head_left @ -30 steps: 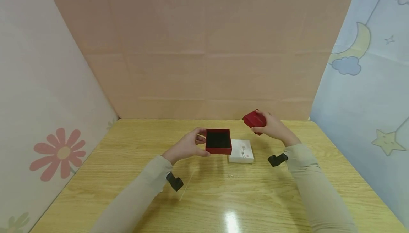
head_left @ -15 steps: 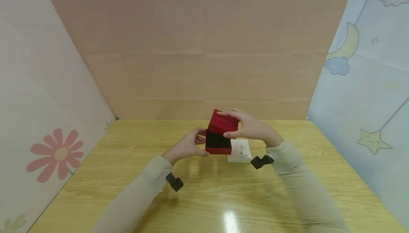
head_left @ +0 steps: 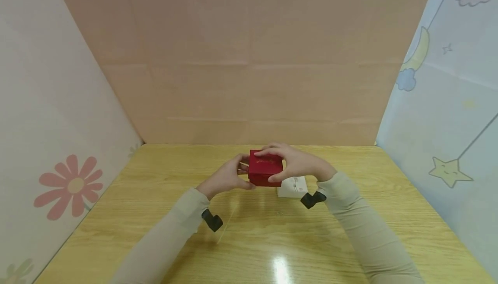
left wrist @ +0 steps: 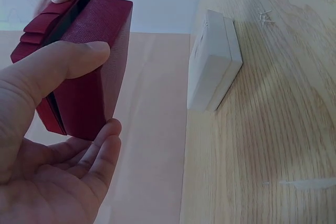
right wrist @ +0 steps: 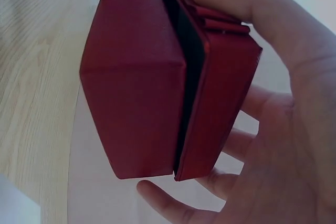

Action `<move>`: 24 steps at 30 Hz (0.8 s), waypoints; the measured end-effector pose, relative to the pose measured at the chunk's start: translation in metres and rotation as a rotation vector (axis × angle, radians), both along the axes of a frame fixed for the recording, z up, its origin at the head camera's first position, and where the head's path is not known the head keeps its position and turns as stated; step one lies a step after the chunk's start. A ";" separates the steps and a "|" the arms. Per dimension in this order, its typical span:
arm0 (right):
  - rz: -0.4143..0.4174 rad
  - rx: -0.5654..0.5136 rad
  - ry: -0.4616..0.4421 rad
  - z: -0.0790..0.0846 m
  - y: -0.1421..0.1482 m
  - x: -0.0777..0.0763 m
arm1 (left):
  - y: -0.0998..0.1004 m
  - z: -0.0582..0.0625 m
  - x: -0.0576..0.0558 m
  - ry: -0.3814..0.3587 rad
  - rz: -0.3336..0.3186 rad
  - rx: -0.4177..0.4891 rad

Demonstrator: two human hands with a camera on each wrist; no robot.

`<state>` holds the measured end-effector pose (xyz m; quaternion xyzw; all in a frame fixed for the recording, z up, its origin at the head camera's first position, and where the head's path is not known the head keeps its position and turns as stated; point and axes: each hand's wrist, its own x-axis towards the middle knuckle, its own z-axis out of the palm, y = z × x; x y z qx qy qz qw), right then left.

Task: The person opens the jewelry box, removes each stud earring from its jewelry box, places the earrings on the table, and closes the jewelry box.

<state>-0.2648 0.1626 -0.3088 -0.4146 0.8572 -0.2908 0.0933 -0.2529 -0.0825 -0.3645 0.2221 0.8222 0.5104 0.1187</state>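
Note:
My left hand (head_left: 229,177) holds the red box base (left wrist: 84,95) above the table, thumb on one side and fingers beneath. The right hand (head_left: 301,163) grips the red box lid (head_left: 266,163) by its edges, right over the base. In the right wrist view a dark gap runs between the lid (right wrist: 220,98) and the base (right wrist: 136,114), wider at one end. Folded ribbon (right wrist: 223,22) runs along the lid's side under the right thumb. The inside of the base is now covered.
A white box (head_left: 292,187) with a small printed drawing lies on the wooden table (head_left: 330,240), behind the right wrist. Near it are small thin pieces (left wrist: 265,17). A thin clear strip (head_left: 227,225) lies by the left wrist.
The right hand has brought the lid leftward and down, from off to the right to over the base. The left hand and the base have stayed in place.

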 end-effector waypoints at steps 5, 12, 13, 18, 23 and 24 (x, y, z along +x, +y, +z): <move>0.017 0.005 0.005 -0.002 0.006 0.005 | 0.007 0.000 0.009 -0.003 0.011 0.002; 0.036 0.010 0.010 -0.005 0.010 0.008 | 0.013 0.000 0.015 -0.016 0.022 0.008; 0.040 0.005 0.005 -0.006 0.010 0.007 | 0.013 0.000 0.015 -0.016 0.022 0.007; 0.060 -0.032 -0.043 -0.009 0.010 0.006 | 0.011 -0.001 0.015 -0.011 0.010 0.019; 0.074 -0.049 -0.069 -0.012 0.009 0.004 | 0.010 -0.002 0.014 -0.008 0.005 0.028; 0.077 -0.052 -0.072 -0.013 0.009 0.003 | 0.010 -0.002 0.014 -0.012 0.005 0.029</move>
